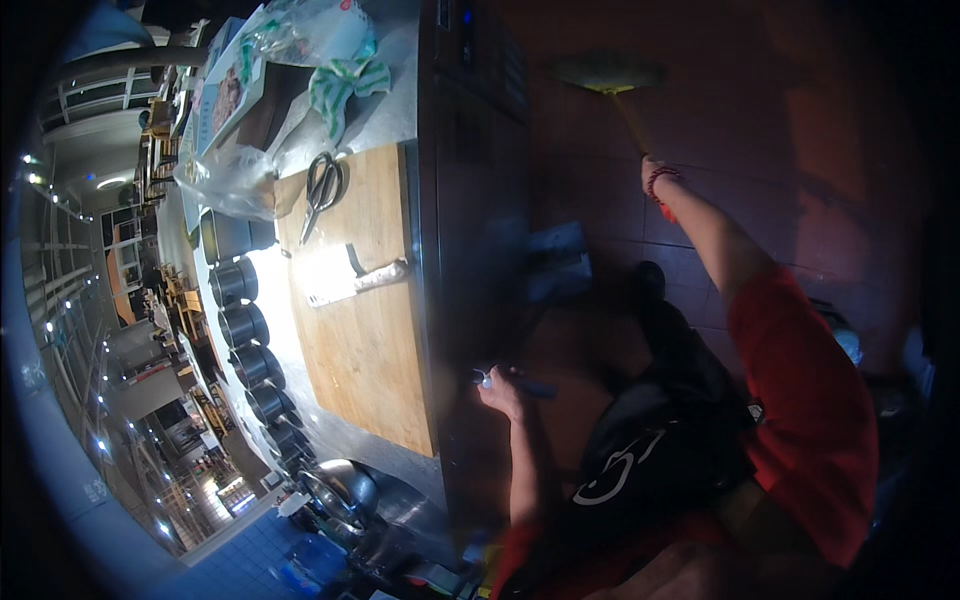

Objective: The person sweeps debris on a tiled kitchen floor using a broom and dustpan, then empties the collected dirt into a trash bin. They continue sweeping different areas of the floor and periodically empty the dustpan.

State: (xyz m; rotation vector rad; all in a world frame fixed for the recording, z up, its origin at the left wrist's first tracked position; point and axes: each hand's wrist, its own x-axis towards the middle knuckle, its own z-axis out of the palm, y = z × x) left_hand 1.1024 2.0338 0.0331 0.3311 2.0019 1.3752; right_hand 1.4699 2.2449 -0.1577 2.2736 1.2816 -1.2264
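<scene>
In the head view my right hand [654,177], with a red beaded bracelet at the wrist, grips the yellow stick of a broom [630,124]. The broom's dark, wide head rests on the tiled floor [720,202], blurred in dim light. My left hand [499,394] is closed around a handle [487,382] with a pale end, beside the counter's front. A blue-grey pan [559,259], likely a dustpan, sits low on the floor beyond that hand. Darkness hides whether the handle joins it.
Along the left runs a metal counter [390,90] with a wooden cutting board [360,375]. A cleaver [330,277] and kitchen scissors [324,187] lie on the board. Several dark metal containers [244,325], a plastic bag [232,176] and a green-striped cloth [349,90] stand around it.
</scene>
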